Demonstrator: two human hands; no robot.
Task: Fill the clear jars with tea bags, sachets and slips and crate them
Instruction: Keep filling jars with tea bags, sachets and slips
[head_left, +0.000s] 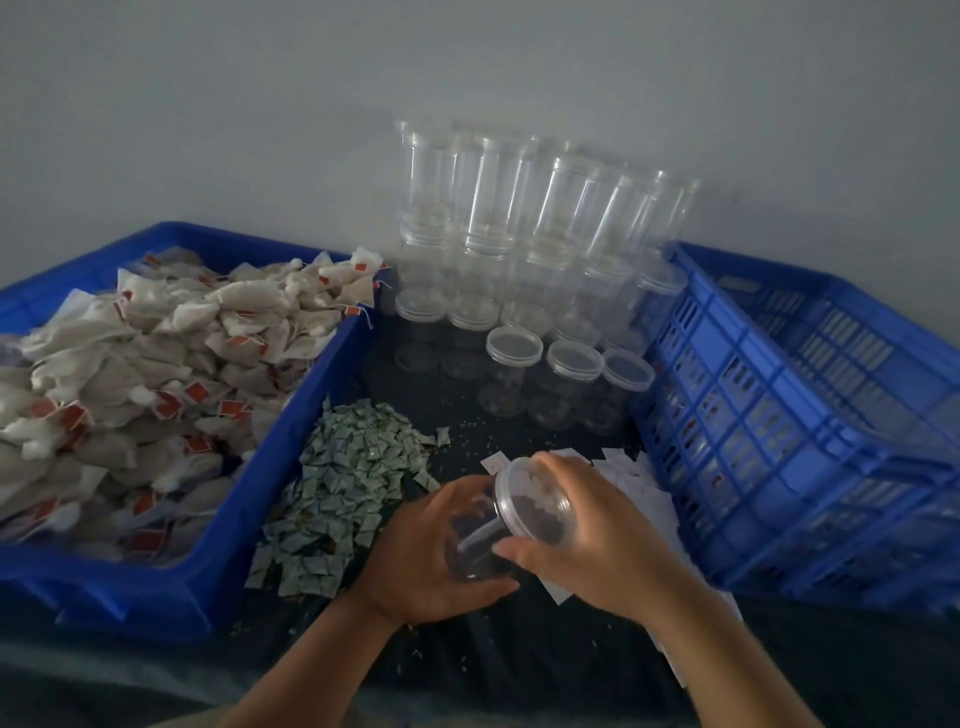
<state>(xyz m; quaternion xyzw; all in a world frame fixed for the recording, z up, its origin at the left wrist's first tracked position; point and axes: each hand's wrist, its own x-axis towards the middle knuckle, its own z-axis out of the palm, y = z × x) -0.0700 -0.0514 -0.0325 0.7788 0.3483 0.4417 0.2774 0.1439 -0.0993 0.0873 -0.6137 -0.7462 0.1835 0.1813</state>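
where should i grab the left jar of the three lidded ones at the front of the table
Take the front-left jar by its clear wall just below the lid, coming from the near left: it stands upright and that side looks free, while the next jar crowds its right. The wider lid rim should stop a grip sliding up.

Nothing I can actually read here. The red tags (71, 417) on the tea bags (156, 332) in the left tray (291, 415) are just colour blobs, the sachets' (343, 478) green print is mush, and the slips (644, 488) are too blurry.
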